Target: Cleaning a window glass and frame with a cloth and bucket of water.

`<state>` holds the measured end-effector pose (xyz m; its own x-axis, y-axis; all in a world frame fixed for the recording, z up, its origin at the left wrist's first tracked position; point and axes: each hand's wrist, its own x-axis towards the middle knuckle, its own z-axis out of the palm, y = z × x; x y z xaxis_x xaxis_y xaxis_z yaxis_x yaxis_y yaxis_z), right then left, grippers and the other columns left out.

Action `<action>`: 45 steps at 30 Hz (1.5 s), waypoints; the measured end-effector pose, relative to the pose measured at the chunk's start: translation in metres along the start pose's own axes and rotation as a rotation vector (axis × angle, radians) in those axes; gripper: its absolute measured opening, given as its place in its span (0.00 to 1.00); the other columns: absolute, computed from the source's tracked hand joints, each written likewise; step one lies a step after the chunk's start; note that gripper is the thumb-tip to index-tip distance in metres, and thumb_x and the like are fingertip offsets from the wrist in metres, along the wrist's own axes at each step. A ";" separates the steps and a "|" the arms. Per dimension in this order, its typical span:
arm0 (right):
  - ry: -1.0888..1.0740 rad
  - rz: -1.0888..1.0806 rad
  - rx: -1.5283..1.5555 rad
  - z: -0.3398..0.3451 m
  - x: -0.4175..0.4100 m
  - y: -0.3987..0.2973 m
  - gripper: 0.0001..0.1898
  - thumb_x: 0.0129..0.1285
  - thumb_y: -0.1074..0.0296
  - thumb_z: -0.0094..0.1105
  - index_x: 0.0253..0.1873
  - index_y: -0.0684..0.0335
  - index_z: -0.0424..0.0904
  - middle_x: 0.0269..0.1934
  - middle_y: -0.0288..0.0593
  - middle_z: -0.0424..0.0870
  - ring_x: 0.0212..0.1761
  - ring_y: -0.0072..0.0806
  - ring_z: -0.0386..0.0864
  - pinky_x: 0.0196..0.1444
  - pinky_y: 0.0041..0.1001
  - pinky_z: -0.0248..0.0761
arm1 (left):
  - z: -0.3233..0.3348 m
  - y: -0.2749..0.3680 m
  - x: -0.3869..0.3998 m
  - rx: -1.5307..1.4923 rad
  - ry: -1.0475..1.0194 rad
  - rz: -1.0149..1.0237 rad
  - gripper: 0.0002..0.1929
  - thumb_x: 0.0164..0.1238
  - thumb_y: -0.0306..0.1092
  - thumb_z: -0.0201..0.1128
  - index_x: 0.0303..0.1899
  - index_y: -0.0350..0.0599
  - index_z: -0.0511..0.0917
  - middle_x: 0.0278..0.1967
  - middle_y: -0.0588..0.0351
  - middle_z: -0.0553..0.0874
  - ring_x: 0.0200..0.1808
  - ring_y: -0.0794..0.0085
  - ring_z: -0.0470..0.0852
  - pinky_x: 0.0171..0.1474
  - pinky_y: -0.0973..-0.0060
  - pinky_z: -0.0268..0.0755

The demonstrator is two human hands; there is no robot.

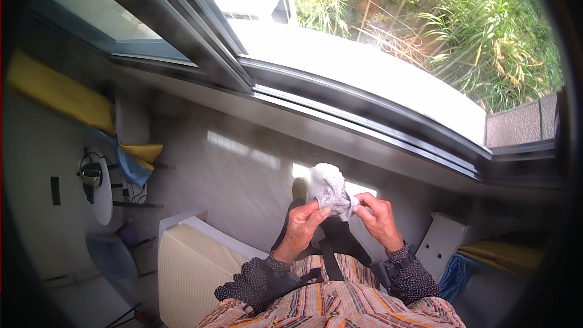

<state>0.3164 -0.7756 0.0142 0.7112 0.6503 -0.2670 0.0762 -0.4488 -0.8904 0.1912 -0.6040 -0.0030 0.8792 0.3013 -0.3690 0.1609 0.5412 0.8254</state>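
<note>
A small piece of grey and white crumpled cloth (334, 191) is stretched between both hands, in front of the body and above the floor. My left hand (303, 230) pinches its lower left edge between thumb and forefinger. On the right side, the fingertips of my right hand (378, 218) grip the opposite edge. The upper part of the cloth is brightly lit by the sun. Whether it is a sock or another small garment, I cannot tell.
A window frame (364, 123) with a sill crosses ahead, with plants (483, 41) outside. At lower left is a mattress (196, 269). Further left stand a round white table (104, 196) and a blue-grey stool (111, 255). A white cabinet (439, 243) and yellow and blue curtains (496, 255) are at right.
</note>
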 end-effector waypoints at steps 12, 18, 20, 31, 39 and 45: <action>0.266 -0.173 0.794 0.019 0.104 -0.123 0.13 0.67 0.75 0.53 0.53 0.70 0.77 0.47 0.39 0.82 0.51 0.26 0.78 0.52 0.26 0.70 | -0.068 0.060 0.020 -0.546 0.101 0.216 0.17 0.75 0.31 0.57 0.61 0.40 0.75 0.59 0.50 0.81 0.62 0.62 0.79 0.67 0.58 0.68; 0.202 -0.693 -0.586 0.072 0.208 -0.153 0.12 0.58 0.69 0.61 0.47 0.62 0.76 0.36 0.45 0.81 0.42 0.42 0.77 0.42 0.37 0.67 | -0.085 0.082 0.069 -0.414 0.115 0.211 0.17 0.74 0.27 0.54 0.61 0.35 0.74 0.58 0.50 0.81 0.61 0.64 0.79 0.68 0.61 0.67; 0.267 -0.688 -0.655 0.086 0.219 -0.153 0.09 0.56 0.69 0.63 0.41 0.61 0.75 0.33 0.42 0.79 0.39 0.41 0.75 0.41 0.38 0.66 | -0.101 0.078 0.070 -0.407 0.148 0.219 0.18 0.74 0.27 0.55 0.62 0.35 0.74 0.59 0.50 0.81 0.61 0.63 0.79 0.68 0.61 0.67; 0.187 -0.688 -0.750 0.089 0.226 -0.133 0.09 0.59 0.71 0.57 0.44 0.62 0.71 0.33 0.40 0.80 0.30 0.36 0.85 0.28 0.35 0.75 | -0.094 0.100 0.064 -0.198 0.094 0.079 0.21 0.71 0.28 0.58 0.63 0.31 0.71 0.57 0.48 0.81 0.60 0.65 0.79 0.66 0.63 0.67; 0.208 -0.656 -0.807 -0.023 0.139 -0.069 0.19 0.58 0.70 0.57 0.55 0.64 0.71 0.37 0.40 0.81 0.24 0.34 0.84 0.23 0.32 0.74 | 0.006 0.079 0.058 0.017 -0.327 -0.092 0.21 0.68 0.21 0.57 0.62 0.28 0.72 0.53 0.52 0.83 0.55 0.73 0.80 0.61 0.74 0.69; 0.381 -0.470 -0.937 -0.122 0.049 -0.018 0.12 0.57 0.71 0.58 0.47 0.57 0.72 0.34 0.36 0.80 0.23 0.29 0.83 0.24 0.30 0.76 | 0.095 0.025 0.061 0.066 -0.596 -0.318 0.21 0.70 0.22 0.58 0.64 0.31 0.71 0.54 0.55 0.82 0.55 0.77 0.79 0.60 0.78 0.69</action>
<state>0.4352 -0.8108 0.0625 0.6284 0.7189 0.2971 0.7772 -0.5967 -0.1999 0.2915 -0.6468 0.0359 0.8786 -0.3588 -0.3151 0.4628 0.4775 0.7468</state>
